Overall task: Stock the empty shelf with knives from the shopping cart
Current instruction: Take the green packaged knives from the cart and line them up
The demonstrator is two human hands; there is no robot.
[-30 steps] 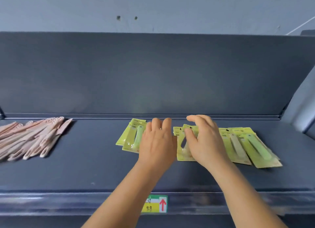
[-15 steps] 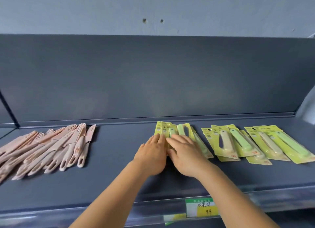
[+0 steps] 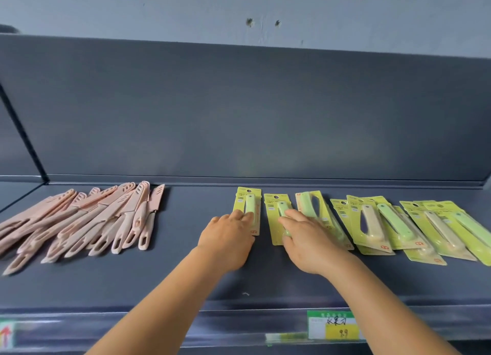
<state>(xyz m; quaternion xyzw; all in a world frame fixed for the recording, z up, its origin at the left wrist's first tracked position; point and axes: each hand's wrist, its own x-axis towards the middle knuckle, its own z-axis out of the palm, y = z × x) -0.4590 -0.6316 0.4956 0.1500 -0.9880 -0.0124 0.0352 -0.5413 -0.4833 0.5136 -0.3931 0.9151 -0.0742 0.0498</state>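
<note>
Two hands point(image 3: 228, 237) point(image 3: 309, 239) cover lower knife packs point(image 3: 275, 216); rightmost pack cut off.

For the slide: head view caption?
Both hands spreading green carded knives along a grey shelf beside pink knives.

Bare shelf point(image 3: 186, 283) lies open between the pink knives point(image 3: 87, 221) at left and the yellow carded knives point(image 3: 372, 227) at right, whose overlapping packs crowd the right side.

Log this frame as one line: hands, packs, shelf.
left hand: fingers on leftmost green knife pack | right hand: on next pack | pink knives: piled left | shelf: partly stocked
</note>
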